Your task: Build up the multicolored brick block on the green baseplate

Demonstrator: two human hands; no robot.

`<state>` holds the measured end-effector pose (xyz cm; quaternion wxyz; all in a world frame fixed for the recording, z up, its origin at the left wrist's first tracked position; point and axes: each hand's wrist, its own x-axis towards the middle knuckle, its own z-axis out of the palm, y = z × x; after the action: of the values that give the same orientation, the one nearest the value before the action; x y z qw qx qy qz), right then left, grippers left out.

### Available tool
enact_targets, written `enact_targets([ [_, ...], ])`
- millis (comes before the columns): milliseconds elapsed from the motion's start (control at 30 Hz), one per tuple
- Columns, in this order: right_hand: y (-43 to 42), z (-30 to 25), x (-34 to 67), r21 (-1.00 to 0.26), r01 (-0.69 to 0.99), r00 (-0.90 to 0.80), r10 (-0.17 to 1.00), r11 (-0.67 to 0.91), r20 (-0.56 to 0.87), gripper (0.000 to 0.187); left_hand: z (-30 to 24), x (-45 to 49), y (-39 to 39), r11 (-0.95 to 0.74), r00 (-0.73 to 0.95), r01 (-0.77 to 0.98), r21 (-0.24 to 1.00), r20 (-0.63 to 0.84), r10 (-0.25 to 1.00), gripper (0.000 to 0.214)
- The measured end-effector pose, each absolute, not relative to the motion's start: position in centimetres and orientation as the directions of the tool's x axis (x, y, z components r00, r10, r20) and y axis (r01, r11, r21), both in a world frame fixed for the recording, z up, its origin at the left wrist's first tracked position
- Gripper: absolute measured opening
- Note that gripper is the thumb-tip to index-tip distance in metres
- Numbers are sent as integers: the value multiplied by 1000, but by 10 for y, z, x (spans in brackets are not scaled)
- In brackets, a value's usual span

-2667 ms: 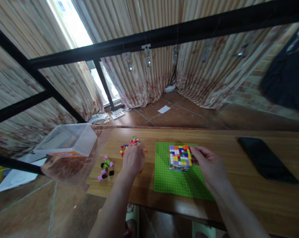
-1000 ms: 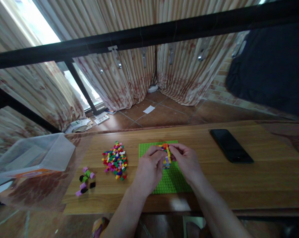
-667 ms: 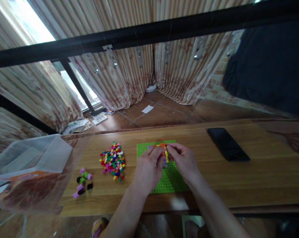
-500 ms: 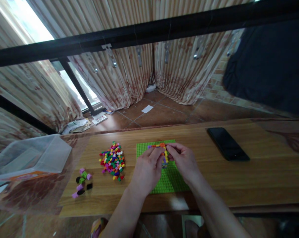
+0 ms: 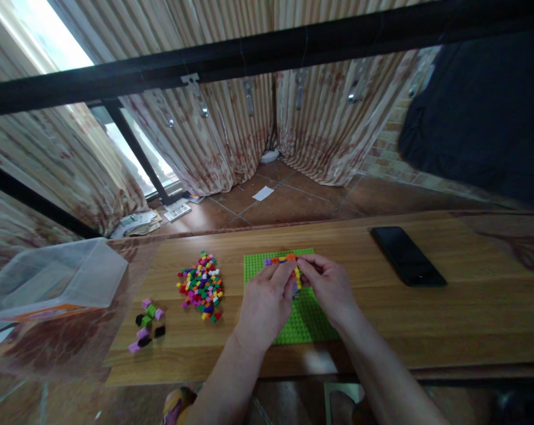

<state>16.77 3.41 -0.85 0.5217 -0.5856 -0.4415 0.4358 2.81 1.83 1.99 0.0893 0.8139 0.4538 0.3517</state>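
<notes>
A green studded baseplate [image 5: 309, 321] lies on the wooden table. On its far part stands a small structure of coloured toy bricks [image 5: 281, 260], with purple, orange and yellow pieces showing. My left hand [image 5: 267, 301] comes over it from the left, thumb and fingers closed on the bricks and covering much of them. From the right, my right hand [image 5: 329, 286] pinches at the yellow side of the structure, fingertips close to those of the left. Whether a loose brick sits between the fingertips is hidden.
Left of the baseplate lies a pile of small coloured bricks [image 5: 202, 286], with several larger pink, green and black bricks [image 5: 146, 321] nearer the left edge. A clear plastic bin [image 5: 85, 274] stands far left. A black phone [image 5: 406, 257] lies at right on the table [image 5: 426, 330].
Both hands stay at the brick structure. My left hand has turned and shifted slightly right, covering more of the bricks; the right hand has barely moved.
</notes>
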Motion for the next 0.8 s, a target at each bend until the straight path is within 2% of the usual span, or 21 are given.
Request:
enact_targets([
  [500,29,6,172,-989,-11,119,982,-147,-148,42,15,28,20,-567,324,657,497,492,808,25],
  [800,31,1,171,-995,48,172,982,-87,-78,39,16,28,20,-553,315,652,519,477,820,26],
])
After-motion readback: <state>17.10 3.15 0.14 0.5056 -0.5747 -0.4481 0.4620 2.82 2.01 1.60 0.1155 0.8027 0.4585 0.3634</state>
